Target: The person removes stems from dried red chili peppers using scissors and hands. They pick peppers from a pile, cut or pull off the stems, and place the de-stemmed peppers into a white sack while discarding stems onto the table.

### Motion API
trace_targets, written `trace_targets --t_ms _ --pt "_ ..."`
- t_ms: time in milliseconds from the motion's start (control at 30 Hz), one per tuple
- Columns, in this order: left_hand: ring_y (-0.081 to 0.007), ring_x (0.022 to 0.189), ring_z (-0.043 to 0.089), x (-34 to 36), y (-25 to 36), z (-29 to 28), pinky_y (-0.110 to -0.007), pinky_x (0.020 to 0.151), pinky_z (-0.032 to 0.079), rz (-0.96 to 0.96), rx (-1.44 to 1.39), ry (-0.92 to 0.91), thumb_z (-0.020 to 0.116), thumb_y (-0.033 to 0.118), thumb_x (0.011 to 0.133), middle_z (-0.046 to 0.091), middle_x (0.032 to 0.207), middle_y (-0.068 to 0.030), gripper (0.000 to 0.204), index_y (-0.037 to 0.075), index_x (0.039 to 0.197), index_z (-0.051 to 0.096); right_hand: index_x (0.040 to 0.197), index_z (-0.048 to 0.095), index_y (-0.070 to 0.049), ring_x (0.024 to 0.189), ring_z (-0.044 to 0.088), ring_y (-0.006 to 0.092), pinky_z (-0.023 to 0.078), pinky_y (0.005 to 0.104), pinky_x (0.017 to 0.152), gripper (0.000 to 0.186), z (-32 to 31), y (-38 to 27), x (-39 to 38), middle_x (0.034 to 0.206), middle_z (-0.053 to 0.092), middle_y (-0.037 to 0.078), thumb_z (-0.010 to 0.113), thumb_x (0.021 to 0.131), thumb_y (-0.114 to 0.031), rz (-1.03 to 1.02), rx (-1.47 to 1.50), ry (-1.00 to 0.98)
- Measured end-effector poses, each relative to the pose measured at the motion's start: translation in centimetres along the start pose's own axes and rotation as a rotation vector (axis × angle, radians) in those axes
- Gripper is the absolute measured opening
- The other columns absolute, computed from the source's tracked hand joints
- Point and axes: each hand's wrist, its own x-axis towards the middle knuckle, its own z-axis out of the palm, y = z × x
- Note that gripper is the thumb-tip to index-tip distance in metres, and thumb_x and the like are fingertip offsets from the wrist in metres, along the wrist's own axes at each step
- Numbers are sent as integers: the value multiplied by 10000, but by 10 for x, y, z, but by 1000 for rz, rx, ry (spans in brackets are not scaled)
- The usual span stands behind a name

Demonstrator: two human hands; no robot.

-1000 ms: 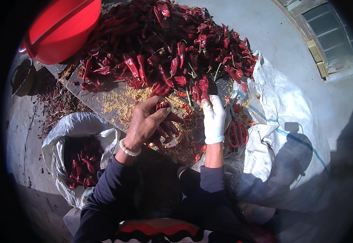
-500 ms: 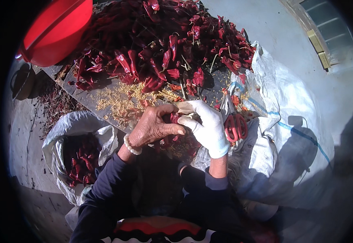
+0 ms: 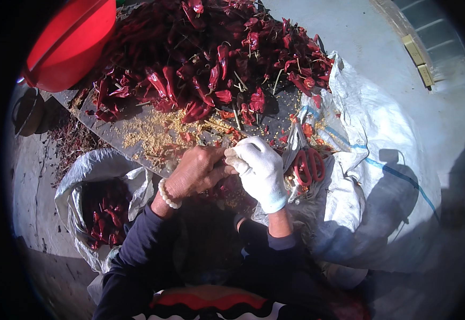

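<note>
My bare left hand (image 3: 196,169), with a pale bead bracelet (image 3: 168,194) at its wrist, is closed and its fingertips meet those of my right hand (image 3: 259,172). The right one wears a white glove and has its fingers bent in a pinch. Whatever lies between the fingers is hidden. Beyond both hands, dried red chili peppers (image 3: 211,90) are heaped on a grey board (image 3: 96,113). Yellow seeds (image 3: 152,133) are strewn between the heap and my hands. Red-handled scissors (image 3: 308,166) rest to the right of my gloved hand.
A white woven sack (image 3: 104,154) at the left stands open with red chilies inside. Another large white sack (image 3: 376,128) with a blue stripe spreads out at the right. A red basin (image 3: 72,45) is at the far left, near a dark round pot (image 3: 28,112).
Both hands have drawn closer together, and the right has turned its back upward and shifted slightly left. The red chili seen between the fingers before is now out of sight.
</note>
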Motion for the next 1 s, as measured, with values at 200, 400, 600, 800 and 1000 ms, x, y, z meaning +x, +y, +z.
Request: trace_targets --t_ms 200,400,600,800,1000 --pt "-384 676 660 -3 0 -11 -466 593 504 19 168 -42 756 330 870 646 691 -159 309 38 838 661 927 656 -17 742 611 127 477 268 666 58 14 19 -12 818 644 27 682 940 -67 310 314 -65" --pt "-341 671 669 -6 10 -22 -436 590 510 56 227 -40 734 316 890 645 693 -125 298 45 798 652 966 670 -68 777 496 20 392 187 694 131 28 13 -18 873 625 -61 625 1022 -177 794 942 -6" --pt "-345 650 615 -10 8 -22 -426 572 479 162 250 26 759 226 845 577 688 -130 265 18 760 618 987 680 -75 779 554 60 424 212 650 146 32 25 -26 892 649 -41 604 1035 -191 884 1250 -34" --pt "-299 628 613 -5 17 -20 -407 554 475 174 344 89 770 214 828 567 686 -90 232 40 777 625 1030 630 -106 797 593 90 474 244 644 181 35 11 -18 914 636 -33 545 1066 -262 916 1384 85" --pt "-290 639 610 0 23 -19 -398 566 479 210 386 136 762 144 811 578 725 -82 151 49 855 653 1085 625 -156 826 597 94 492 246 659 196 42 23 -21 988 626 -47 520 1078 -321 938 1626 92"
